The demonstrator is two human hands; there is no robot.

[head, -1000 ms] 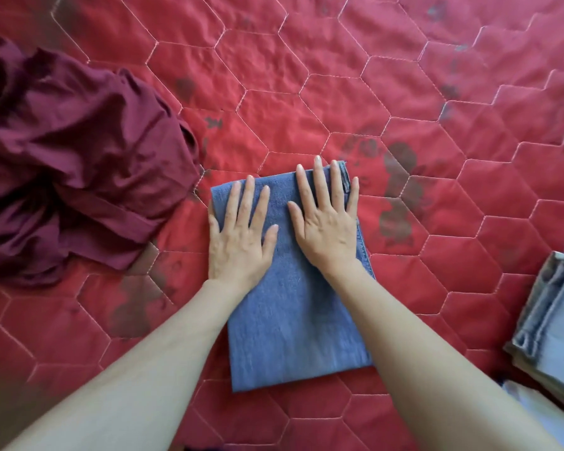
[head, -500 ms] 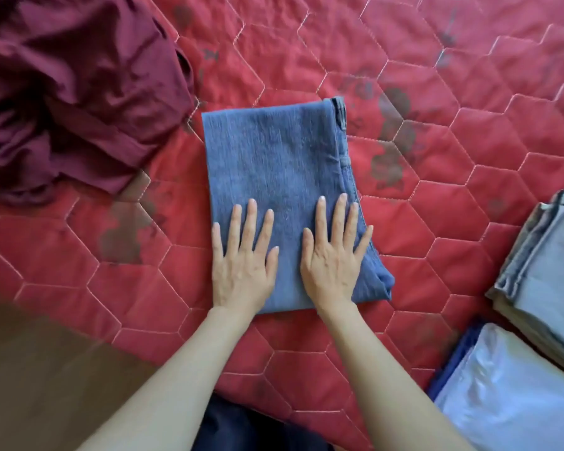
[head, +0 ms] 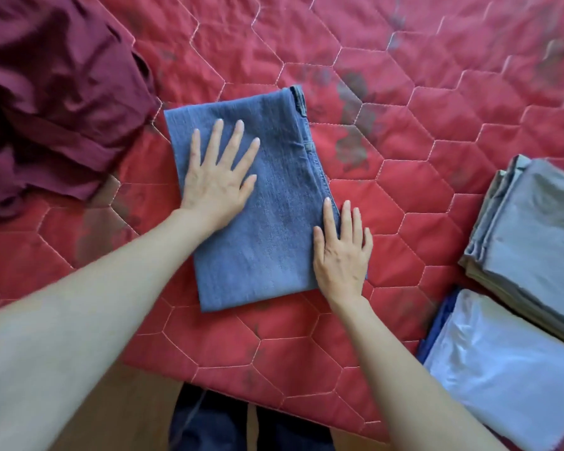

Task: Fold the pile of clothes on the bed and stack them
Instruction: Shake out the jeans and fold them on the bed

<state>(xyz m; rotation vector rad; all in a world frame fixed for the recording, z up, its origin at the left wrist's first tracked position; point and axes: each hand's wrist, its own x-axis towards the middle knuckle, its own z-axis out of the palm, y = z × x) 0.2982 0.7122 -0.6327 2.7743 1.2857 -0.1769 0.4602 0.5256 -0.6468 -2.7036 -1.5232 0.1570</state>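
Note:
Folded blue jeans [head: 274, 196] lie in a neat rectangle in the middle of the red quilted bed [head: 404, 76]. My left hand [head: 217, 177] rests flat on their upper left part, fingers spread. Flat against the lower right edge of the jeans lies my right hand [head: 341, 252], partly on the quilt. A crumpled maroon garment [head: 52, 92] lies unfolded at the top left. At the right are a folded grey garment [head: 534, 229] and, nearer me, a folded pale blue garment [head: 508, 369] over a darker blue one.
The bed's near edge [head: 241, 395] runs across the bottom, with wooden floor [head: 127, 418] and my dark trouser legs [head: 215, 421] below it. Open quilt stretches beyond and to the right of the jeans.
My left hand slid up onto the upper part of the jeans. My right hand shifted to their right edge. The view tilted down, showing more of the bed edge and floor.

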